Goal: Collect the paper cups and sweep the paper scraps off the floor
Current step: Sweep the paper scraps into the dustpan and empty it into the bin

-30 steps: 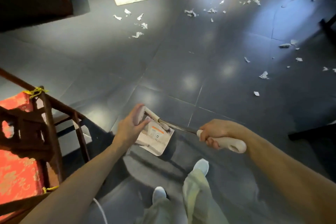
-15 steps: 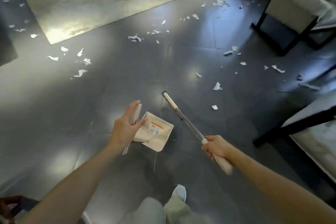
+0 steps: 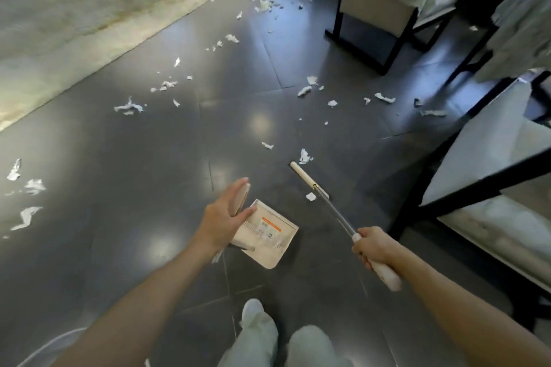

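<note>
Our left hand [image 3: 225, 216] holds the dustpan [image 3: 268, 240] by its handle, fingers and thumb pinching it. Our right hand [image 3: 372, 244] is clenched round the broom [image 3: 331, 208]. Paper scraps [image 3: 304, 156] lie scattered across the dark floor [image 3: 149, 188], the nearest just beside the broom's far end.

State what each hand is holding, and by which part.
The left hand holds the dustpan by the top of its handle; the right hand grips the broom by its pale end grip.
</note>
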